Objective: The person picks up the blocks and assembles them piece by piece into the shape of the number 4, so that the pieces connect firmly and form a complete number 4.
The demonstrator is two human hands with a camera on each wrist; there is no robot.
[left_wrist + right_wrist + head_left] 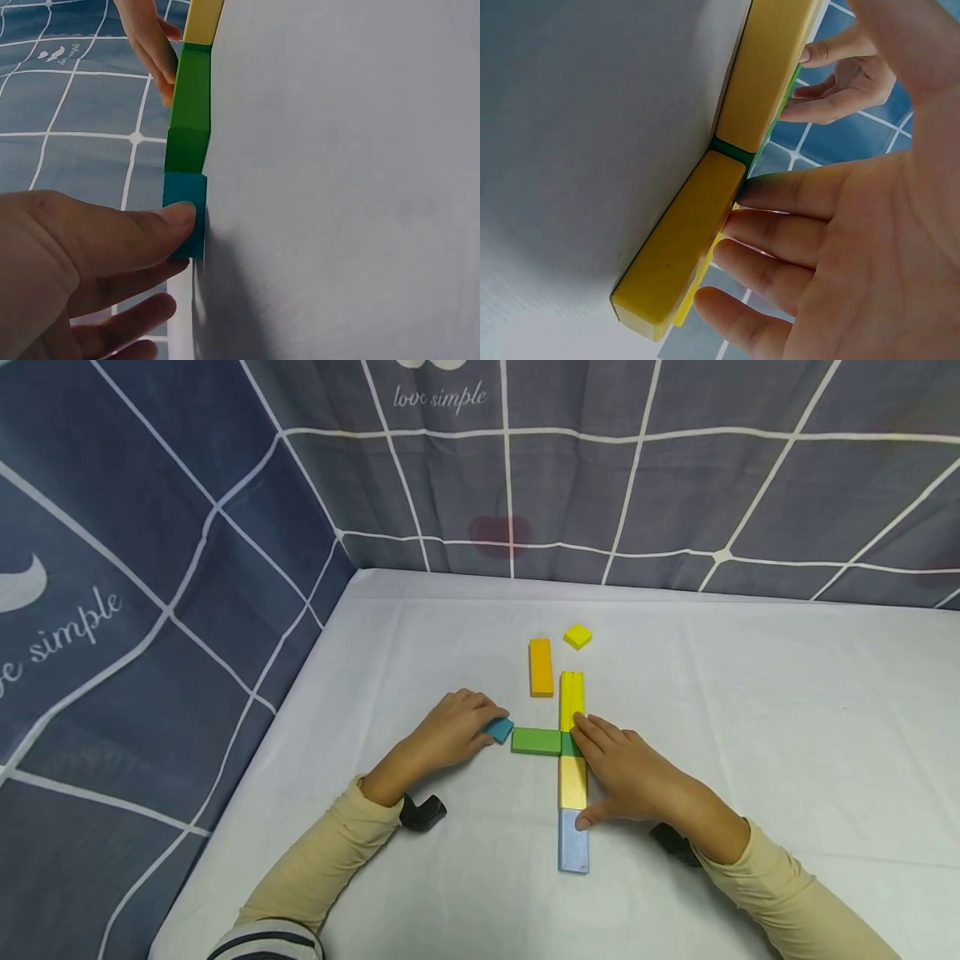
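Observation:
A small teal block [499, 730] is pinched by my left hand [450, 727], thumb on its face in the left wrist view. The block is right at the left end of a long green block [536, 742]. That green block meets a column on the white table: a yellow block [572, 700], a small dark green block [567, 744], a pale yellow block [573, 782] and a light blue block [573, 852]. My right hand [630, 777] lies along the column's right side, fingers extended beside the yellow and dark green blocks, thumb at the light blue one.
An orange block [541, 667] lies on the white table [787, 718] beyond the column, left of a small yellow block [577, 636] turned cornerwise. Grey gridded cloth [600, 493] hangs behind and at left. A black strap or mount [423, 813] shows at the left wrist.

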